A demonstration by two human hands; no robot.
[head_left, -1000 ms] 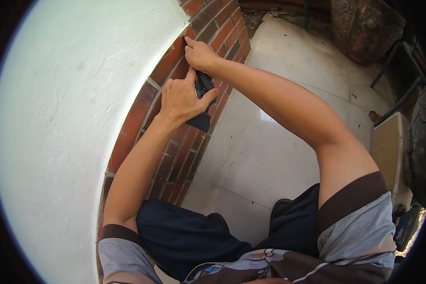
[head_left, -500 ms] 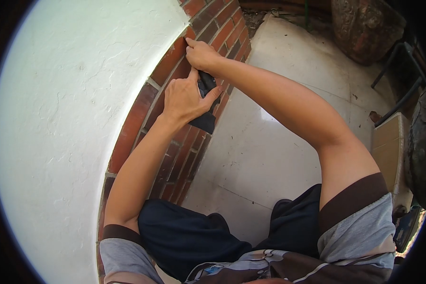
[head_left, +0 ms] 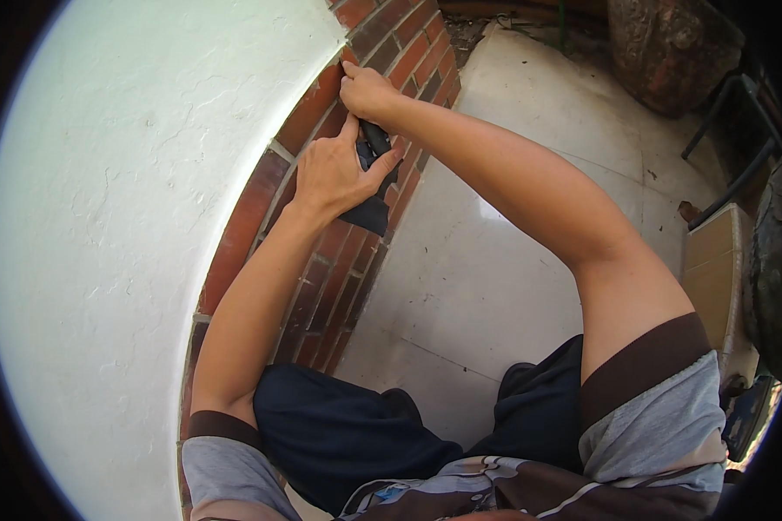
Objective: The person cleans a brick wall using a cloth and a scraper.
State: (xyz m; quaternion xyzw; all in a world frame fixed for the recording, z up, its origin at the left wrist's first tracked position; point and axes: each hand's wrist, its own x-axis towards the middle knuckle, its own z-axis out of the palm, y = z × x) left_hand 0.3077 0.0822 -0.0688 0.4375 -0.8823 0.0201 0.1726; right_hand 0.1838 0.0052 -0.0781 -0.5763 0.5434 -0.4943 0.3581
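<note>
The fingers of the left hand [head_left: 332, 174] curl narrowly around a dark tool [head_left: 372, 211], thumb stretched across its body and forefinger pointing up along the bricks. The right hand [head_left: 365, 91], just above and touching it, is a closed fist over the tool's upper end. The tool lies against the brick wall [head_left: 321, 286], upper centre of the frame. Both palms cover most of it, so its kind is hard to make out, and any marking on it is hidden. White plaster [head_left: 130, 217] fills the left. Pale floor slabs [head_left: 495, 286] spread to the right, towards a cardboard box [head_left: 712, 269] at the dark right edge. At the bottom, the shirt print [head_left: 460, 486] is cut off and unreadable.
</note>
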